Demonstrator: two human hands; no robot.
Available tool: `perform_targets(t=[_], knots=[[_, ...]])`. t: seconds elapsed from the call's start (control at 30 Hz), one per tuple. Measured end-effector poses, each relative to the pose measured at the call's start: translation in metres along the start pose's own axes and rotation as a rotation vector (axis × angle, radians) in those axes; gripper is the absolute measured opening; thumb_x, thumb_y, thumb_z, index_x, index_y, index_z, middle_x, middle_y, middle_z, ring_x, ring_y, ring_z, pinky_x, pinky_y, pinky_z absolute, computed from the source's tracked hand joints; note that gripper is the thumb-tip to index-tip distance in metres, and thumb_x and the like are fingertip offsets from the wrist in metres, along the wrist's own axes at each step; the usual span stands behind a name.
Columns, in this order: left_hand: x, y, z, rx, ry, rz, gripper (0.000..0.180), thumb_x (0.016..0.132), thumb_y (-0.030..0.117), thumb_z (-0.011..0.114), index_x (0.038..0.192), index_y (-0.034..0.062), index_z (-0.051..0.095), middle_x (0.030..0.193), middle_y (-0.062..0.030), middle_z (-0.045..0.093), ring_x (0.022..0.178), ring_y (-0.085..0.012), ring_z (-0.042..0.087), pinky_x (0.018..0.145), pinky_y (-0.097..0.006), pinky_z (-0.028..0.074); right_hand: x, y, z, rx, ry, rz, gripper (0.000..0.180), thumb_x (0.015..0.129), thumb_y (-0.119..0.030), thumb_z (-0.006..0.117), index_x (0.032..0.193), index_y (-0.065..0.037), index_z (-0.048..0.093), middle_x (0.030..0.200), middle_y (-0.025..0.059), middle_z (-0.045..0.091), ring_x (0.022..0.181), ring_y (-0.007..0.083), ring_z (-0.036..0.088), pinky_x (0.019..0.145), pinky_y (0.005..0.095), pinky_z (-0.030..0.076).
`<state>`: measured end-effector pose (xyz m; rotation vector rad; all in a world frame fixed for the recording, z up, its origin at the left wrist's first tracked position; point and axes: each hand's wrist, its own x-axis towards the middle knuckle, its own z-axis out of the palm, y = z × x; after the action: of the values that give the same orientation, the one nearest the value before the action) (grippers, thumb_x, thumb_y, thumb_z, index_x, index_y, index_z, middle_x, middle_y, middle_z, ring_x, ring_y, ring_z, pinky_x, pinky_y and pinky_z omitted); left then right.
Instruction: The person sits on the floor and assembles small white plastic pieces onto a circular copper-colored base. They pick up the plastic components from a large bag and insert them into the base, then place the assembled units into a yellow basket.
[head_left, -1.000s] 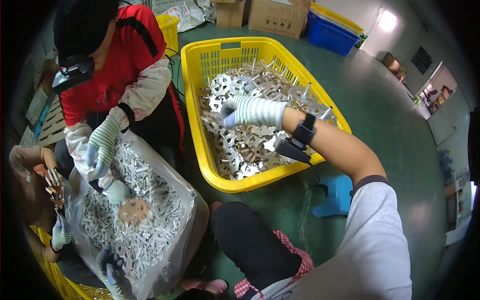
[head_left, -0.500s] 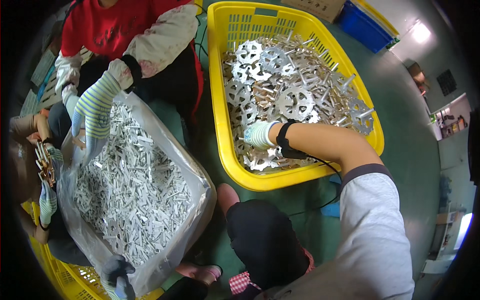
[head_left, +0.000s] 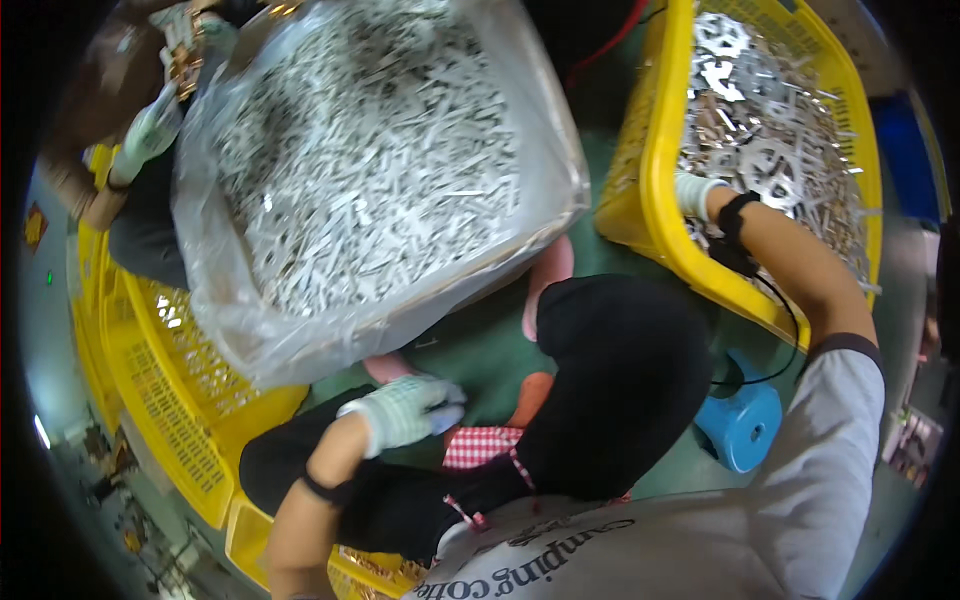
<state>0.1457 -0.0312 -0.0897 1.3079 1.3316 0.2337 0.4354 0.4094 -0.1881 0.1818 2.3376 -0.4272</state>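
Head view, what did we see of the hands?
— Our right hand (head_left: 697,192) reached over the near wall of the yellow basket (head_left: 648,150) into the metal parts (head_left: 770,140), which lay ahead and to the right; we could not tell its grip. Our left hand (head_left: 405,410) rested loosely curled on our knee, well apart.

A clear plastic bag (head_left: 380,180) heaped with small pale metal strips was seen beside a co-worker's gloved hand (head_left: 148,132), while a blue stool (head_left: 745,425) was set on the green floor (head_left: 480,345).
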Motion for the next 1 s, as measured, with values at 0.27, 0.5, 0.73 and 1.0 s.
perform_targets(t=[0.27, 0.5, 0.73, 1.0], knots=[[0.106, -0.125, 0.098, 0.285, -0.187, -0.647, 0.035, 0.084, 0.024, 0.060, 0.112, 0.0038, 0.066, 0.118, -0.0201, 0.062, 0.109, -0.0348, 0.061, 0.093, -0.043, 0.050, -0.028, -0.025, -0.036, 0.048, 0.043, 0.154, 0.037, 0.080, -0.034, 0.064, 0.105, -0.006, 0.067, 0.106, 0.0138, 0.066, 0.098, 0.0287, 0.062, 0.088, 0.0387, 0.047], [0.136, -0.246, 0.140, 0.253, 0.416, -0.878, 0.041, 0.087, 0.028, 0.057, 0.122, 0.0061, 0.059, 0.125, -0.0171, 0.059, 0.113, -0.0347, 0.058, 0.095, -0.042, 0.048, -0.122, -0.103, -0.124, 0.315, 0.452, 0.340, 0.036, 0.084, -0.031, 0.060, 0.104, -0.002, 0.065, 0.107, 0.0144, 0.064, 0.100, 0.0269, 0.060, 0.090, 0.0365, 0.045], [0.128, -0.251, 0.125, 0.175, 0.227, -0.823, 0.039, 0.088, 0.031, 0.057, 0.117, 0.0053, 0.061, 0.118, -0.0162, 0.061, 0.106, -0.0314, 0.059, 0.092, -0.041, 0.048, -0.222, -0.252, -0.177, 0.585, 0.849, 0.363, 0.035, 0.087, -0.029, 0.056, 0.103, 0.002, 0.063, 0.107, 0.0149, 0.062, 0.102, 0.0252, 0.058, 0.093, 0.0342, 0.043], [0.102, -0.114, 0.061, -0.339, 0.396, -0.278, 0.032, 0.088, 0.029, 0.062, 0.106, 0.0038, 0.065, 0.100, -0.0119, 0.066, 0.088, -0.0226, 0.061, 0.082, -0.037, 0.049, -0.143, -0.337, -0.205, 0.827, 0.649, -0.217, 0.038, 0.092, -0.030, 0.056, 0.113, 0.002, 0.058, 0.105, 0.0120, 0.062, 0.096, 0.0200, 0.060, 0.086, 0.0311, 0.047]])
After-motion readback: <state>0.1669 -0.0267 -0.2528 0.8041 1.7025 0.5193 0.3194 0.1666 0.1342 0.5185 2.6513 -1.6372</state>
